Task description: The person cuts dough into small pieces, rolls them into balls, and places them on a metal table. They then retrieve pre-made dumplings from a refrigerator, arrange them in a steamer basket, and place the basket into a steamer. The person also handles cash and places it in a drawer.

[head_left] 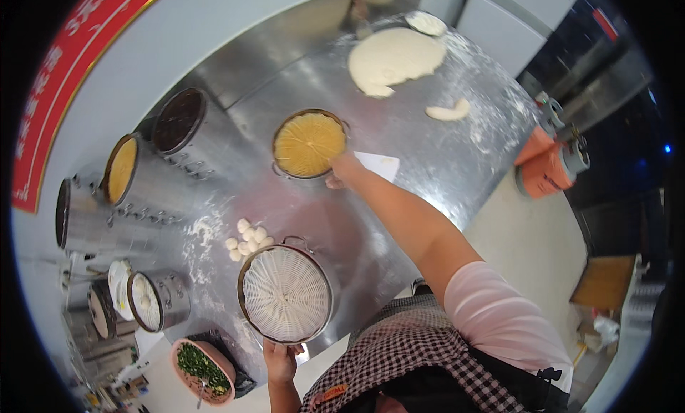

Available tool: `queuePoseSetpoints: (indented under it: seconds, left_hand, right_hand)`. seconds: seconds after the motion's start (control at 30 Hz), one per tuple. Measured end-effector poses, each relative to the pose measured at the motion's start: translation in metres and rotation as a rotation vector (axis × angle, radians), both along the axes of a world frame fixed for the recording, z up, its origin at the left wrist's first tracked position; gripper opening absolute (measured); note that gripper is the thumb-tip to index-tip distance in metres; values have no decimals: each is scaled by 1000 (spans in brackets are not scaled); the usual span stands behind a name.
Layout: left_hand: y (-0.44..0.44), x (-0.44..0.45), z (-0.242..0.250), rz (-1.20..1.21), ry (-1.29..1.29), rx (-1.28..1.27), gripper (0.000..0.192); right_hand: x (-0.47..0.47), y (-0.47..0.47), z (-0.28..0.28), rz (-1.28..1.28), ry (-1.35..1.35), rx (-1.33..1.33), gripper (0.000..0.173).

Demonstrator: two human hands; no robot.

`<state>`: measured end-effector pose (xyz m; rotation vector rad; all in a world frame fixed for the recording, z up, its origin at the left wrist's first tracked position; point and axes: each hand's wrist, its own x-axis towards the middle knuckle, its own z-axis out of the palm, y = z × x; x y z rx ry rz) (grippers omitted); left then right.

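My left hand (280,362) grips the near edge of a round metal steamer tray (330,284); the fingers are partly hidden below it. A white woven steamer mat (286,298) lines the tray, with nothing on top. My right arm reaches across the steel worktable (342,220), and my right hand (344,170) holds the near right rim of another steamer tray (275,152). Its liner is a yellow woven mat (309,144), also bare. Several small dough balls (249,237) lie close to the white-lined tray's far left side.
Steel steamer stacks (214,135) stand along the wall. A large dough sheet (396,60), a flour bowl (426,23) and a dough strip (448,111) lie on the far side. A white board (377,166) is near my right wrist; chopped greens (200,367) fill a pink basin (227,359).
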<state>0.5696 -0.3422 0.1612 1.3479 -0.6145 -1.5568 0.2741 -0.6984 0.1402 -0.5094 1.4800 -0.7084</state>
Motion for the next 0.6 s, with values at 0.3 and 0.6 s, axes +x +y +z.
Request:
queuePoseSetpoints:
  seconds: [0.3,0.6]
  left_hand:
    - [-153,-45,-18,-222,18,-246,24]
    - [-176,-209,-37,-399,-47,-20,25]
  right_hand:
    - [-228,193,-61,-756,525,-601,41]
    - [-317,325,-203,-590,676,-338,35]
